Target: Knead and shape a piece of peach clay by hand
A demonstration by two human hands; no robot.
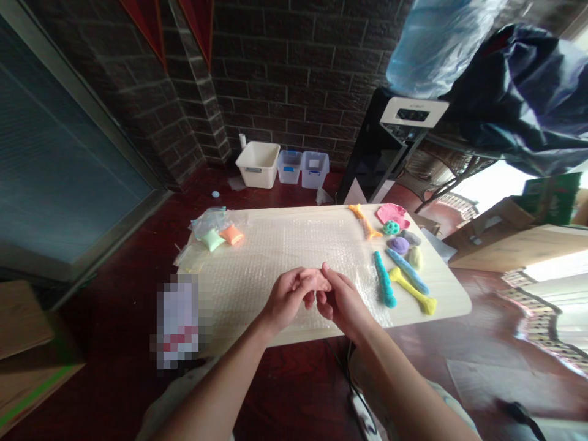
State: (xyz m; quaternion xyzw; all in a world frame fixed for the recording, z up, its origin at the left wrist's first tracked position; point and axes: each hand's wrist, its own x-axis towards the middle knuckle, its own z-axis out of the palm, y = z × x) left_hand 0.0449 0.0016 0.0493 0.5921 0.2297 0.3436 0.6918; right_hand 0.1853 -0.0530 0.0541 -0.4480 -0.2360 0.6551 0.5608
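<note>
My left hand (289, 297) and my right hand (340, 298) meet above the front middle of the table. Both are closed, with curled fingers pressed together and overlapping; anything between them is hidden. Beneath them a sheet of bubble wrap (316, 242) covers the table (220, 327). Clay shapes lie right of my hands: a teal ridged stick (384, 278), a blue stick (408, 270), a yellow bone shape (414, 291) and an orange bone shape (365, 222). Behind these are a pink flat piece (392, 214), a teal holed ball (391, 228) and a purple lump (398, 245).
Green (212, 240) and orange (232, 234) clay packets sit at the table's back left, beside clear plastic bags (209, 220). A white bin (258, 165) and clear boxes (315, 170) stand by the wall. A water dispenser (383, 147) rises behind the table; cardboard boxes (514, 242) are at right.
</note>
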